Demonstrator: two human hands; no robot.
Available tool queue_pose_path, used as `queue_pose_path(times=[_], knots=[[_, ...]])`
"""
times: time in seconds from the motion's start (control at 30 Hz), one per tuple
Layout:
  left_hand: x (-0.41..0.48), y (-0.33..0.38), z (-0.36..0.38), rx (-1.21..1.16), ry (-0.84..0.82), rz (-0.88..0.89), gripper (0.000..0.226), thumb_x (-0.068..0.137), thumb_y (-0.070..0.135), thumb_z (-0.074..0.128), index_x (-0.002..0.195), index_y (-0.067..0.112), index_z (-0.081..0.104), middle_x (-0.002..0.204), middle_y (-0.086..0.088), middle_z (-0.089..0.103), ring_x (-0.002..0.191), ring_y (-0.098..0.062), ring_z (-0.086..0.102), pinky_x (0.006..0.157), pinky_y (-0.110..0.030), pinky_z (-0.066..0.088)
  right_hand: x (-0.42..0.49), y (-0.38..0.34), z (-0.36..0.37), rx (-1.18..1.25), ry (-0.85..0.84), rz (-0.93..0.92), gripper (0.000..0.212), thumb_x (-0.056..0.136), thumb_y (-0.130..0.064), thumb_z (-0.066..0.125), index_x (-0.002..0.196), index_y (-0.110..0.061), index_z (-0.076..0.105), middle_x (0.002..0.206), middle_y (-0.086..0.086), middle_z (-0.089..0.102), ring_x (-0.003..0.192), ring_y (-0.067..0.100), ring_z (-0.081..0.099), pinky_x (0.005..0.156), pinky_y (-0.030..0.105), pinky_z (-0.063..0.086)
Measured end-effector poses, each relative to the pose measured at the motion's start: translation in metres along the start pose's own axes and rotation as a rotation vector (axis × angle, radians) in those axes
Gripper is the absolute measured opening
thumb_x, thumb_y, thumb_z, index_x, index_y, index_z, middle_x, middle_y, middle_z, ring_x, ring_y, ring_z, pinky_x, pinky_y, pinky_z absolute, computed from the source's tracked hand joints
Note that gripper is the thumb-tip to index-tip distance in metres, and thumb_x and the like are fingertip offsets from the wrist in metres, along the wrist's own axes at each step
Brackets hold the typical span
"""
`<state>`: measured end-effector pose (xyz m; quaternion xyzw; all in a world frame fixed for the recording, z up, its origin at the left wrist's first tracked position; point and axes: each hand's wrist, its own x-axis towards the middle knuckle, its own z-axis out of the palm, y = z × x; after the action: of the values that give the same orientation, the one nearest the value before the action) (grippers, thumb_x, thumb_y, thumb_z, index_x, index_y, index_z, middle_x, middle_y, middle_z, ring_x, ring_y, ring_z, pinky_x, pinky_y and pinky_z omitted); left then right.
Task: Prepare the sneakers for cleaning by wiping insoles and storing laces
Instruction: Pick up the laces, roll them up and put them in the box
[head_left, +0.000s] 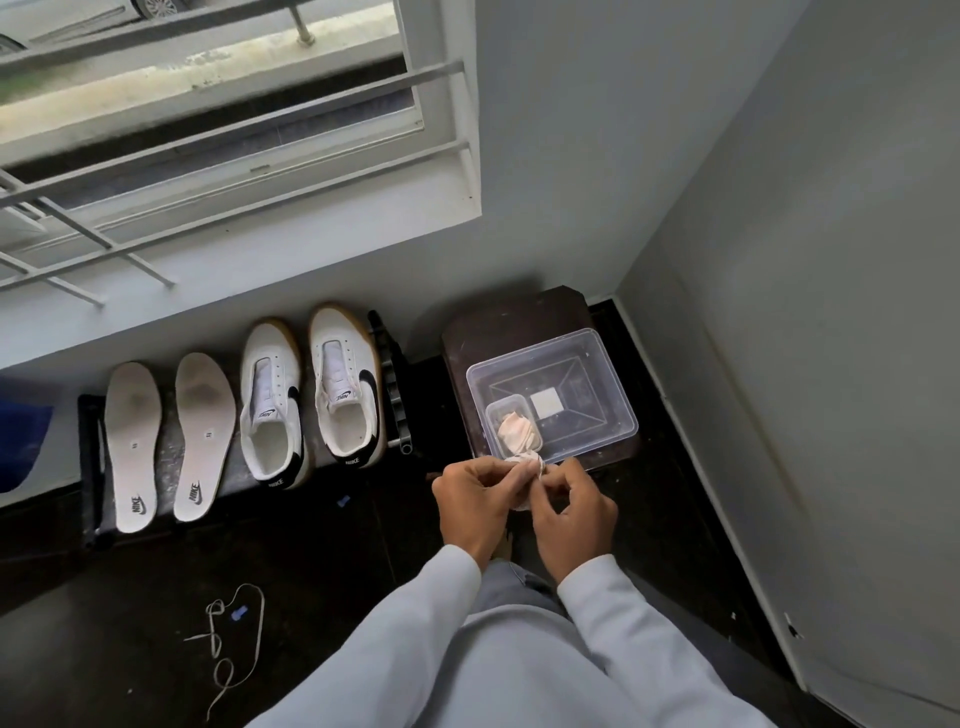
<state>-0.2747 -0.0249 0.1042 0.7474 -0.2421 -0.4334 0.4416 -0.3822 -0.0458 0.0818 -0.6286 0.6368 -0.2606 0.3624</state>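
Two white sneakers (311, 395) without laces stand side by side on a low dark rack (88, 467), with two white insoles (166, 441) lying to their left. My left hand (475, 504) and my right hand (569, 514) together pinch a small bundled white lace (527, 462) just in front of a clear plastic box (597, 374). A small clear tub (501, 408) in that box holds a pinkish cloth (517, 431). Another loose white lace (228, 639) lies tangled on the dark floor at lower left.
The clear box sits on a dark brown stool (509, 322) in the corner. White walls close in at right. A barred window (208, 130) is above the rack. A blue object (21, 431) shows at the left edge.
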Motion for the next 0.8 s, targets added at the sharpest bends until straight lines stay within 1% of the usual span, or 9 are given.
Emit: queue_pose_path(times=[0.07,0.13,0.2,0.3,0.4,0.5,0.57,0.7,0.8], knots=[[0.004,0.001,-0.001,0.036,0.021,0.066,0.012,0.077,0.026,0.083,0.081,0.015,0.081,0.069,0.005,0.076,0.064,-0.012,0.074,0.064,-0.033,0.063,0.007,0.000,-0.002,0.061,-0.033,0.075,0.019,0.082,-0.019,0.074,0.071,-0.013,0.059,0.070,-0.006,0.065,0.065,0.004,0.061,0.058,0.012,0.047],[0.008,0.002,-0.004,0.036,0.012,0.110,0.012,0.080,0.026,0.080,0.081,0.014,0.080,0.069,0.004,0.076,0.064,-0.012,0.074,0.065,-0.032,0.063,0.020,0.001,-0.006,0.114,-0.043,0.134,0.021,0.080,-0.022,0.076,0.072,-0.012,0.060,0.070,-0.011,0.065,0.066,-0.001,0.062,0.058,0.005,0.044],[0.012,0.001,-0.013,0.065,0.002,0.110,0.014,0.084,0.027,0.077,0.083,0.013,0.080,0.070,0.003,0.076,0.066,-0.011,0.074,0.066,-0.029,0.062,0.041,0.007,-0.008,0.148,-0.054,0.200,0.021,0.079,-0.022,0.077,0.073,-0.012,0.060,0.071,-0.009,0.066,0.067,0.000,0.062,0.060,0.005,0.043],[0.016,-0.006,-0.033,0.060,0.009,-0.001,0.013,0.087,0.024,0.073,0.080,0.015,0.079,0.072,0.003,0.077,0.068,-0.012,0.074,0.067,-0.027,0.061,0.085,0.028,-0.004,0.181,-0.121,0.320,0.020,0.080,-0.020,0.077,0.076,-0.014,0.059,0.079,0.000,0.067,0.076,0.015,0.064,0.069,0.016,0.046],[0.016,-0.024,-0.059,0.050,0.025,-0.135,0.013,0.090,0.019,0.070,0.081,0.013,0.078,0.077,0.001,0.078,0.071,-0.014,0.075,0.069,-0.031,0.062,0.131,0.056,0.009,0.106,-0.232,0.398,0.021,0.079,-0.024,0.078,0.077,-0.018,0.058,0.083,0.002,0.066,0.082,0.021,0.064,0.079,0.029,0.049],[0.010,-0.047,-0.082,0.086,0.053,-0.217,0.014,0.092,0.017,0.067,0.082,0.015,0.078,0.081,0.003,0.079,0.073,-0.013,0.075,0.069,-0.031,0.061,0.168,0.084,0.030,-0.002,-0.358,0.462,0.024,0.078,-0.028,0.079,0.086,-0.015,0.061,0.093,0.004,0.068,0.091,0.025,0.065,0.087,0.032,0.051],[0.004,-0.060,-0.093,0.108,0.069,-0.259,0.015,0.093,0.016,0.066,0.084,0.018,0.078,0.083,0.004,0.079,0.075,-0.013,0.075,0.069,-0.029,0.059,0.186,0.097,0.045,-0.040,-0.407,0.479,0.024,0.078,-0.029,0.079,0.089,-0.016,0.061,0.095,0.004,0.068,0.095,0.027,0.066,0.092,0.037,0.052],[-0.010,-0.081,-0.103,0.131,0.074,-0.339,0.016,0.094,0.015,0.062,0.090,0.021,0.076,0.087,0.004,0.078,0.079,-0.013,0.075,0.070,-0.027,0.058,0.208,0.116,0.073,-0.064,-0.510,0.540,0.026,0.079,-0.028,0.078,0.096,-0.016,0.061,0.099,0.003,0.066,0.095,0.025,0.063,0.093,0.034,0.050],[-0.018,-0.089,-0.102,0.132,0.030,-0.404,0.015,0.096,0.016,0.061,0.094,0.022,0.074,0.089,0.004,0.078,0.083,-0.014,0.074,0.071,-0.026,0.058,0.216,0.138,0.088,-0.107,-0.603,0.583,0.030,0.075,-0.034,0.080,0.096,-0.024,0.061,0.111,0.005,0.068,0.102,0.028,0.064,0.097,0.043,0.052]])
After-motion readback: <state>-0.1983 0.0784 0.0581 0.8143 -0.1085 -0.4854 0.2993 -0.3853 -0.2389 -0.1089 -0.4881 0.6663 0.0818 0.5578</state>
